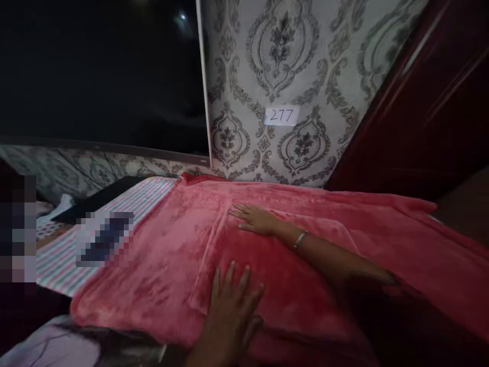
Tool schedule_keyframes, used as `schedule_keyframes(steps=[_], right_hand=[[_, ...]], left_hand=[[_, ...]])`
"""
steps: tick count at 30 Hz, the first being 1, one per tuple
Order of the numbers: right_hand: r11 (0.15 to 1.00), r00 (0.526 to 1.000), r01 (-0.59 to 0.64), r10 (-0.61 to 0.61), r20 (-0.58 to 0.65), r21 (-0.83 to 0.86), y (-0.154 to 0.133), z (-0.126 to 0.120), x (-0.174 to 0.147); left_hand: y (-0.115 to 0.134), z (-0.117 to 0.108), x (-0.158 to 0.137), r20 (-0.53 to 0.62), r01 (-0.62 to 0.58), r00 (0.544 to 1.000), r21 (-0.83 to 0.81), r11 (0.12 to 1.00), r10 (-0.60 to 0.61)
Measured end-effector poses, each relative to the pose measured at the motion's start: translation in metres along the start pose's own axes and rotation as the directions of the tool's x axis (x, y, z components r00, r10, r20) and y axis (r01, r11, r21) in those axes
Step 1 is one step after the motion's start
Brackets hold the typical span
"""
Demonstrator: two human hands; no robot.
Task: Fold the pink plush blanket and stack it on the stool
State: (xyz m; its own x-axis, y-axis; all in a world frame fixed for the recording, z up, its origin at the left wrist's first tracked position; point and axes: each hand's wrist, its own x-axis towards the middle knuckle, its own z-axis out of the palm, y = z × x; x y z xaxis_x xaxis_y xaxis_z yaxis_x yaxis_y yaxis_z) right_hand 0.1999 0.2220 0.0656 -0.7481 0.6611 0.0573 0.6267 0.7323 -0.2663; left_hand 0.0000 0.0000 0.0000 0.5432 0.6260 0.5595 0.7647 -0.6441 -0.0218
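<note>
A pink-red plush blanket [160,265] is spread over a flat surface, with a smaller deeper-red folded layer [290,270] on top of it. My left hand [231,306] lies palm down on the near left part of that layer, fingers spread. Farther back, my right hand [254,219] rests flat at the layer's far left corner, its fingers stretched out. A silver bracelet [300,238] circles the right wrist. Neither hand grips the cloth.
Striped cloth [148,196] shows left of the blanket, beside a pixelated patch [105,239]. A large dark screen [99,76] hangs on the patterned wall [244,76], near a paper label reading 277 [281,116]. Dark red furniture [412,117] stands at right.
</note>
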Motion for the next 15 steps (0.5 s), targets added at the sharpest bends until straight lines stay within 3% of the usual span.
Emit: schedule_keyframes(steps=[9,15], right_hand=[[0.995,0.994,-0.103,0.103,-0.031,0.018,0.005,0.009,0.001],[0.98,0.981,-0.193,0.194,0.004,-0.044,-0.015,-0.01,0.002]], left_hand=[[0.001,0.005,-0.003,-0.033,0.008,0.999,0.025,1.0,-0.007],[-0.001,-0.01,0.005,-0.002,-0.023,1.0,0.041,0.999,0.023]])
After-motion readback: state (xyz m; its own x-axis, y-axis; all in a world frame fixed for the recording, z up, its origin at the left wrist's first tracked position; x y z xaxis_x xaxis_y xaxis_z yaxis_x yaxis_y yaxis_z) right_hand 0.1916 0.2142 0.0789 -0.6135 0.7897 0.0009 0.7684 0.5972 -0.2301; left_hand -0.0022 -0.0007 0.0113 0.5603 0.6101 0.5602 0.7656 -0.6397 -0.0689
